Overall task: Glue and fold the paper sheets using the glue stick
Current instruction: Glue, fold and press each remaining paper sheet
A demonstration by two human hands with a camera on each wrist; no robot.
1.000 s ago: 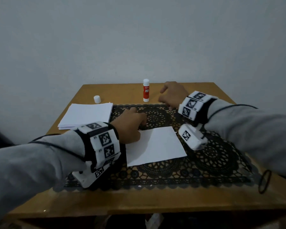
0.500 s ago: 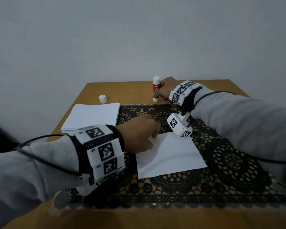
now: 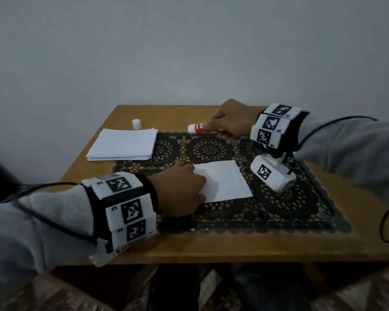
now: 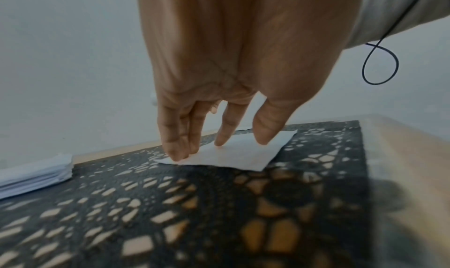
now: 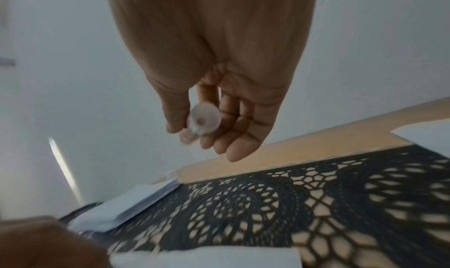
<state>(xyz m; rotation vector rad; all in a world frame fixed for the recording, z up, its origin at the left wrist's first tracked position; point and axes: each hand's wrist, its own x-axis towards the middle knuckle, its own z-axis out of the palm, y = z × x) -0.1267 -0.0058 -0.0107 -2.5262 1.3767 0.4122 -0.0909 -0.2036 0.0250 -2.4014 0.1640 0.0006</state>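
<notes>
One glue stick [image 3: 199,128], one cap [image 3: 136,124], one loose sheet [image 3: 225,180], one paper stack [image 3: 121,144].

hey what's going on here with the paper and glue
A person is set to glue a paper sheet. Their left hand presses its fingers onto a single sheet lying on the black lace mat. Their right hand holds the glue stick sideways, off the table, above the mat's far edge. Its white cap stands apart near the paper stack. No glue is visibly on the sheet yet.
</notes>
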